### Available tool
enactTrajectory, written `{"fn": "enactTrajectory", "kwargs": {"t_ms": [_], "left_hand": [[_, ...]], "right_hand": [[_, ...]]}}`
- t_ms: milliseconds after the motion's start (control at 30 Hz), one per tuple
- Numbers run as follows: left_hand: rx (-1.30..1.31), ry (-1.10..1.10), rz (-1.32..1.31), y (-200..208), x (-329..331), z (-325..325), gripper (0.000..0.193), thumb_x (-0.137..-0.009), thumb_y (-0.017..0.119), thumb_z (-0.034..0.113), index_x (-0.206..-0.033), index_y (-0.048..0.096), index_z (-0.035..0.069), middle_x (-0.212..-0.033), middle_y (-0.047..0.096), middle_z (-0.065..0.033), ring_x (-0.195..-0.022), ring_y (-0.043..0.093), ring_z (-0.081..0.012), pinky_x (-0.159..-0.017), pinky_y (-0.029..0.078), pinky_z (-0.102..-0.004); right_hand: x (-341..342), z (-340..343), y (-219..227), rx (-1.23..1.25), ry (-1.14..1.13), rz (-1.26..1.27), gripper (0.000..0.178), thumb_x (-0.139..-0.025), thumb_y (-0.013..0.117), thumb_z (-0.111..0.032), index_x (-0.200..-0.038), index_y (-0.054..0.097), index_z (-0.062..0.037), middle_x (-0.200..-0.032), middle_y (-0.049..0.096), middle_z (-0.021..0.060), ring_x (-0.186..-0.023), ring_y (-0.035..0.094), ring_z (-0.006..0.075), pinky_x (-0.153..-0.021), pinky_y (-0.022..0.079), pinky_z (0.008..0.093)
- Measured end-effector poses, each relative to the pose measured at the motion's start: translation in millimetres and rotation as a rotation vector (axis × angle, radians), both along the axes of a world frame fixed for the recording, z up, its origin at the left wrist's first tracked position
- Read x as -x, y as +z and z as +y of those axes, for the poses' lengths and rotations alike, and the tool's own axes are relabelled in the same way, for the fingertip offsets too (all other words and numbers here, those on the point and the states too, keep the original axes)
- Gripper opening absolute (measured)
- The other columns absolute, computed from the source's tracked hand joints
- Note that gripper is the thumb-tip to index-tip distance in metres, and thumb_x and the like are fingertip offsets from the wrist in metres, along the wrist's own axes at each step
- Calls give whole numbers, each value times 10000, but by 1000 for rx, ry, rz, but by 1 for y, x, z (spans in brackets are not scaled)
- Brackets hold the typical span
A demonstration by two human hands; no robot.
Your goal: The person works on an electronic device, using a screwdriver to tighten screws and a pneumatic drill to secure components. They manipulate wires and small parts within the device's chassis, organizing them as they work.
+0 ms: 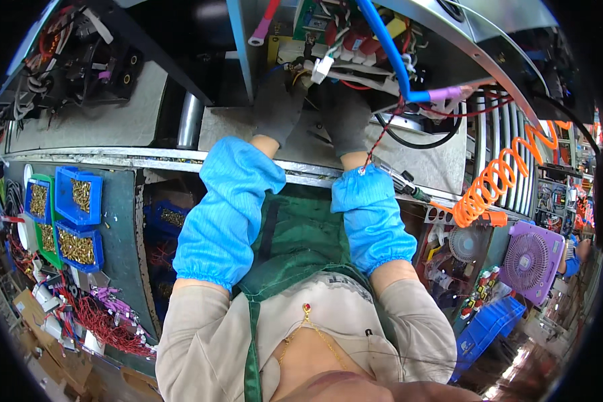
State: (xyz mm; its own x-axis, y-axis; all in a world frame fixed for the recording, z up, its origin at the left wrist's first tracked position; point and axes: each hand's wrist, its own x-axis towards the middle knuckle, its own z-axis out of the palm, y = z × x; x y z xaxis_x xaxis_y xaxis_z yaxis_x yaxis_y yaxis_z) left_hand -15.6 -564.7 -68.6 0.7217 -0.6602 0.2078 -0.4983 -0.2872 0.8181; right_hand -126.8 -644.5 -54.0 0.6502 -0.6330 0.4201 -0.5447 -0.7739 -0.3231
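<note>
My left hand [279,107], in a dark grey glove, reaches into the lower opening of a metal cabinet. Its fingers look closed at a cluster of thin wires [300,70], but what they hold is too dark to make out. Close beside it, my right hand [345,119] wears the same kind of glove; its fingertips are hidden under white cables [368,79]. Just above the hands hangs a white plug connector [322,69]. A thick blue cable [390,50] with a pinkish sleeved end comes down right of them, and a red cable [268,17] ends above my left hand.
Blue bins [78,244] of small brass parts stand on the left bench, near red wire bundles [104,325]. An orange coiled air hose [502,174] runs at right, above a purple fan [532,261] and a blue crate [486,331]. A metal rail [167,161] crosses under my forearms.
</note>
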Motion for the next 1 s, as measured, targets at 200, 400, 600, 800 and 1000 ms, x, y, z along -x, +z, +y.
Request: {"fn": "enactTrajectory", "kwargs": {"t_ms": [200, 400, 600, 800, 1000], "left_hand": [[126, -203, 164, 36, 5, 43, 354, -843, 623, 302, -1060, 582, 24, -925, 632, -153, -823, 613, -301, -747, 469, -372], [327, 119, 359, -2, 4, 113, 240, -864, 584, 189, -1030, 600, 17, -906, 642, -91, -779, 590, -159, -715, 464, -271], [287, 150, 275, -33, 0, 128, 178, -864, 549, 127, -982, 610, 9, -835, 624, -88, -742, 591, -136, -668, 464, -274], [288, 126, 406, -18, 4, 126, 164, -863, 542, 102, -979, 600, 1, -816, 619, -99, -665, 609, -135, -597, 476, -262], [209, 94, 198, -6, 5, 126, 168, -849, 550, 89, -977, 594, -9, -829, 621, -98, -673, 621, -138, -610, 491, -268]], "right_hand": [[34, 30, 43, -96, 71, -217, 270, -846, 546, -319, -983, 630, -102, -927, 627, 142, -797, 606, 347, -655, 492, 418], [96, 35, -1, -43, 70, 346, 234, -802, 589, -314, -951, 657, -147, -879, 625, 119, -791, 605, 327, -667, 480, 424], [94, 35, 4, 177, 187, 152, 184, -811, 572, -308, -817, 663, -149, -783, 611, 101, -771, 588, 302, -642, 469, 418], [5, 81, -14, 73, 326, 411, 138, -784, 535, -189, -761, 661, -135, -777, 620, 102, -783, 607, 291, -617, 456, 432], [-23, 84, -16, -28, 227, 344, 125, -715, 585, -180, -789, 649, -102, -847, 618, 119, -808, 612, 278, -673, 476, 425]]}}
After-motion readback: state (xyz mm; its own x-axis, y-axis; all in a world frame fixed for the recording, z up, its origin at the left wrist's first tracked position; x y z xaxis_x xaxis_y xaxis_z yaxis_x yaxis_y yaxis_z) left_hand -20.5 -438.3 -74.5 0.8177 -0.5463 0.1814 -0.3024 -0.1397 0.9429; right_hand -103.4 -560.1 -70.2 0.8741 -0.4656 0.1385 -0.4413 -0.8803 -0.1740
